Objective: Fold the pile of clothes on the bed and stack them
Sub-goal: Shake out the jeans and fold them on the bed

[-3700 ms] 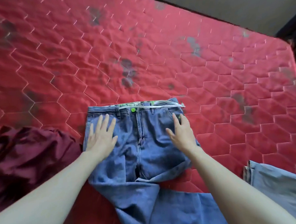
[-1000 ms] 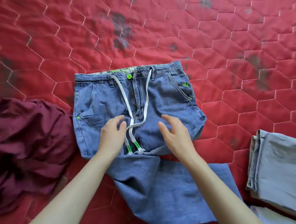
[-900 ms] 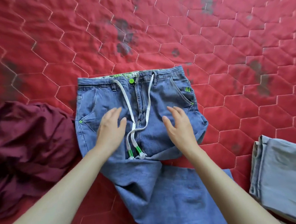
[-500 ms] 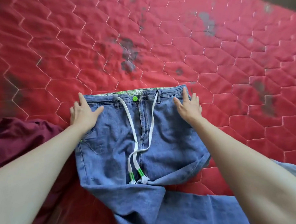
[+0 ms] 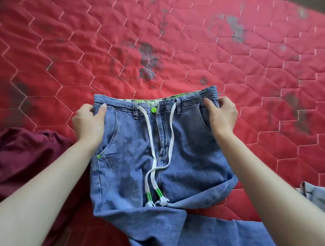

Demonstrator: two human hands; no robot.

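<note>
A pair of blue jeans (image 5: 188, 159) lies front-up on the red quilted bed (image 5: 152, 38), waistband away from me. A white drawstring (image 5: 152, 161) with green tips runs down the fly, and a green button sits at the waist. My left hand (image 5: 89, 123) pinches the left corner of the waistband, thumb on top. My right hand (image 5: 222, 113) pinches the right corner the same way. The legs trail toward me and to the right, out of frame.
A crumpled maroon garment (image 5: 23, 160) lies at the left, touching the jeans' side. The corner of a folded pale blue-grey garment (image 5: 322, 196) shows at the lower right. The mattress cover has dark worn patches (image 5: 148, 62) beyond the jeans.
Both hands went from lying flat on the front of the jeans to the waistband's outer corners, and now they pinch those corners. The waistband looks slightly lifted.
</note>
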